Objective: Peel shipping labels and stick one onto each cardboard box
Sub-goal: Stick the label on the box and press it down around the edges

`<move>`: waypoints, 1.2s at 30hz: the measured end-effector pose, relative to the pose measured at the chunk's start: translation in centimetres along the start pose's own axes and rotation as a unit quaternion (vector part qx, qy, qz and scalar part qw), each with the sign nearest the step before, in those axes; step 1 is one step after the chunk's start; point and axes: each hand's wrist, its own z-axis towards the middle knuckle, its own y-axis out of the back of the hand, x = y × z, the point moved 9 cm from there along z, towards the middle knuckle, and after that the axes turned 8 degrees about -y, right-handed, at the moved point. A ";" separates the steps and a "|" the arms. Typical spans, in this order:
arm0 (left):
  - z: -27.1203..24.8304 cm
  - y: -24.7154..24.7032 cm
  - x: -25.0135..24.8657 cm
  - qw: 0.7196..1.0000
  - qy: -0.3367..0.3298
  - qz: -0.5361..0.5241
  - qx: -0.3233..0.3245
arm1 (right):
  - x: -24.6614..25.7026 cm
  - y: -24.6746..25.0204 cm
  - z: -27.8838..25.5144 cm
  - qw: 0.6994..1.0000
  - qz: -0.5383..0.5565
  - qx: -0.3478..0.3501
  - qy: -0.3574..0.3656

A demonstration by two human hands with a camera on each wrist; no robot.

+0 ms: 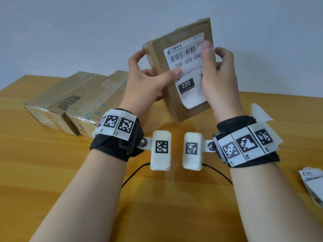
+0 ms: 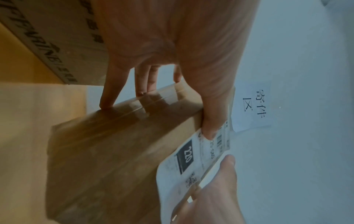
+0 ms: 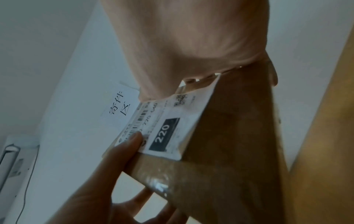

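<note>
1. The cardboard box (image 1: 167, 95) is held tilted above the bench (image 1: 157, 206), with a shipping label (image 1: 189, 70) on its front face.
2. The left hand (image 1: 146, 81) grips the box's left edge, thumb on the label.
3. The right hand (image 1: 220, 74) clasps its right edge.
4. Two boxes (image 1: 73, 102) lie left of it.

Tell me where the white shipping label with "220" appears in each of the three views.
Head: label on the raised box, upper centre, between both thumbs.
Left wrist: label at lower centre-right, on the box's right edge.
Right wrist: label at centre, below the palm.
Shared landmark: the black "220" block.
</note>
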 end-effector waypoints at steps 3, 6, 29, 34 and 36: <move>0.0 -0.4 -0.7 1.000 -0.004 0.020 0.007 | 0.4 0.3 -0.1 0.999 -0.029 -0.029 0.008; -0.3 -1.1 -0.8 0.999 -0.004 0.039 0.022 | 0.1 0.6 -0.1 0.996 -0.066 -0.067 0.004; -1.1 -2.3 -1.1 0.997 0.012 0.067 0.044 | -0.3 3.4 0.0 0.975 -0.075 -0.196 0.067; -1.2 -2.2 -1.3 0.996 0.010 0.072 0.041 | -0.3 3.4 -0.2 0.974 -0.065 -0.207 0.063; -1.2 -2.1 -1.4 0.996 0.007 0.078 0.042 | -0.3 3.5 -0.1 0.973 -0.066 -0.213 0.063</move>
